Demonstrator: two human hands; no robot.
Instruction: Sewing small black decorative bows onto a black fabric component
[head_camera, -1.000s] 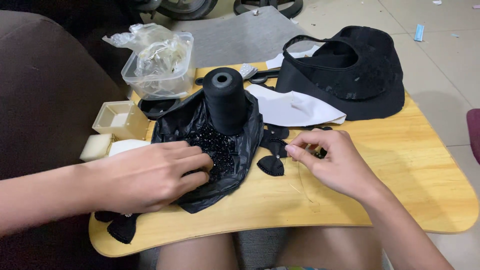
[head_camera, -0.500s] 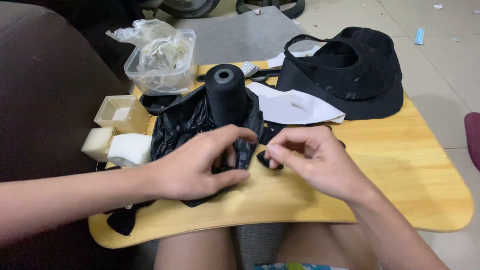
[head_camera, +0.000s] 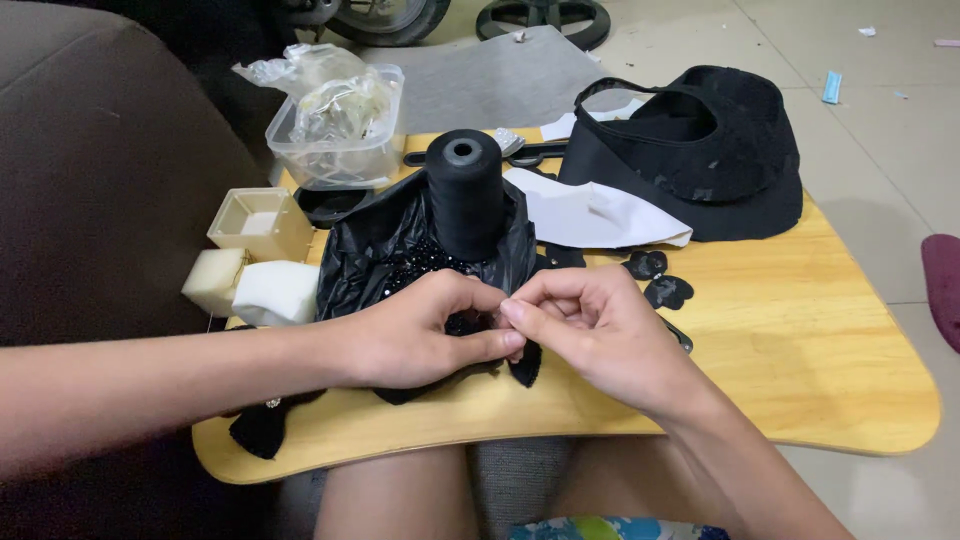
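My left hand (head_camera: 425, 330) and my right hand (head_camera: 590, 330) meet over the front of a wooden lap table (head_camera: 800, 380). Their fingertips pinch a small black fabric piece (head_camera: 522, 362) between them; its lower corner hangs below the fingers. Just behind the hands lies an open black plastic bag (head_camera: 370, 250) holding shiny black beads (head_camera: 420, 265). A tall spool of black thread (head_camera: 465, 195) stands upright in the bag. Two small black sequined patches (head_camera: 657, 280) lie to the right of my right hand.
A black cap (head_camera: 700, 150) rests at the back right on white paper (head_camera: 590, 215). A clear plastic tub (head_camera: 335, 120) with crumpled plastic, a small cream box (head_camera: 258, 222) and white foam blocks (head_camera: 250, 288) sit at the left. Black scissors (head_camera: 535, 153) lie behind the spool.
My left hand moved from the beads in the bag toward the right hand. Both hands came together at the table's front and now pinch the black fabric piece.
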